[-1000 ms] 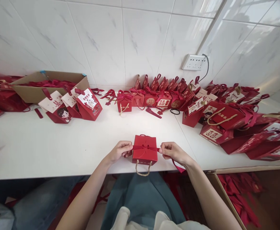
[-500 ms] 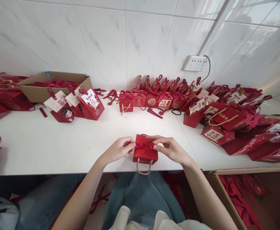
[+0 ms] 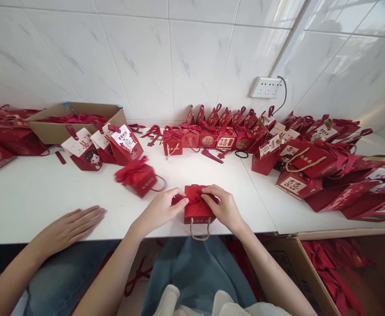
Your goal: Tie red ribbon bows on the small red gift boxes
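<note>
A small red gift box (image 3: 199,217) stands at the table's front edge, its gold rope handle (image 3: 200,238) hanging toward me. Across its top lies a red ribbon bow (image 3: 195,200). My left hand (image 3: 165,205) pinches the bow's left side between thumb and fingers. On the other side, my right hand (image 3: 222,205) grips the bow's right part near the knot. The fingers hide some of the ribbon. Beyond my left hand, another red gift box (image 3: 143,181) with a bow is smeared by motion and tilted.
A co-worker's hand (image 3: 70,226) reaches over the white table (image 3: 90,188) at left. Finished-looking red boxes (image 3: 208,137) line the wall, with more boxes (image 3: 317,162) piled at right. A cardboard box (image 3: 55,131) of ribbons stands back left; another carton (image 3: 311,267) sits lower right.
A second bowed red box has come onto the table from the left, beside a co-worker's outstretched hand. My right hand has shifted inward along the bow toward the knot.
</note>
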{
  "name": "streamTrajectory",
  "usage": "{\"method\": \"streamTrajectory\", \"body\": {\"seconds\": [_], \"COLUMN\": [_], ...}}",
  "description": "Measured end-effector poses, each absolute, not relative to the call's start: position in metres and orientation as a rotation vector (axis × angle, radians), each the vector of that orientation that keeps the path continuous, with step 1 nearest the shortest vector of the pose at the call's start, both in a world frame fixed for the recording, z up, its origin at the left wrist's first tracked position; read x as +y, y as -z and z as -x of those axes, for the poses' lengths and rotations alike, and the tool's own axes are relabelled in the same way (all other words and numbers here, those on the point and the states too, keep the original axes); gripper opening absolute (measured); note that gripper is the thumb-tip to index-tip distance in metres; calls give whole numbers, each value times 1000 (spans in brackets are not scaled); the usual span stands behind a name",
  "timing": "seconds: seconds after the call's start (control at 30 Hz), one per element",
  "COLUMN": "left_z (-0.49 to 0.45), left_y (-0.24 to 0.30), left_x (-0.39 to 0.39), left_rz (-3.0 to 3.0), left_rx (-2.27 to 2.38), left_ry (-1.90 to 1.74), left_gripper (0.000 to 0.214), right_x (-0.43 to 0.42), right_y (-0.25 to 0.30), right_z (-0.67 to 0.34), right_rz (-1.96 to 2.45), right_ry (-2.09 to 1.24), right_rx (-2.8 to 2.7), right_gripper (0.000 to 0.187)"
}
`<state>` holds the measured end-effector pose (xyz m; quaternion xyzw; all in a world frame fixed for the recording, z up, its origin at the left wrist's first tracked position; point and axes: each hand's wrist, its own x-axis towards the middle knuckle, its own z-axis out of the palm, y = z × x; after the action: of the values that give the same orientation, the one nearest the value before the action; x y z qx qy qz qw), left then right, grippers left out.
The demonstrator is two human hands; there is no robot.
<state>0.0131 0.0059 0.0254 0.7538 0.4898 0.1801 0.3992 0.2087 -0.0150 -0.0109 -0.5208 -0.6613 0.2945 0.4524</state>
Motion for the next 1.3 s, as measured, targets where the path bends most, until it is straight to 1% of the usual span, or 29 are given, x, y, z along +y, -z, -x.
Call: {"method": "streamTrajectory", "body": {"seconds": [0.07,0.17,0.27,0.4,0.53,0.67,0.8,0.93,1.0,1.13,1.23,1.3], "left_z": [-14,-15,-15,-14,-16,-27,-39,-45,-45,-46,-45,-44], "left_y": [-27,-31,-35,-39,-46,-52,-54,-44,-35,-16,-7,-3], "left_x": [6,6,5,6,12,22,34,46,52,57,50,41], "left_rz": [-1942,-2035,-2199,-2408,-2523,-2500,-2491,-2290,-2162,-2071,-2185,-2249], "left_rx": [1245,1165,1083,1111,1009,889,831,845,893,981,1004,1017], "left_ry": [-457,-455,-409,-322,-420,-463,-466,-555,-601,-627,-680,-721], "left_gripper": [25,18,28,20,26,27,23,14,15,17,13,10], "right_x": [-16,-16,-15,-14,-15,-14,-12,-11,-11,-12,-13,-14], "right_y": [14,17,18,18,15,11,11,14,16,20,22,24], "right_z": [-207,-205,-205,-205,-203,-201,-202,-204,-204,-202,-202,-201], "right_rz": [1327,1328,1315,1332,1349,1320,1272,1261,1253,1185,1171,1184], "right_ry": [-723,-753,-783,-799,-764,-692,-682,-776,-878,-1048,-1031,-980], "right_rx": [-1564,-1464,-1445,-1453,-1494,-1596,-1656,-1592,-1494,-1302,-1223,-1207], "right_gripper": [7,12,15,16,12,14,14,9,5,19,26,27]}}
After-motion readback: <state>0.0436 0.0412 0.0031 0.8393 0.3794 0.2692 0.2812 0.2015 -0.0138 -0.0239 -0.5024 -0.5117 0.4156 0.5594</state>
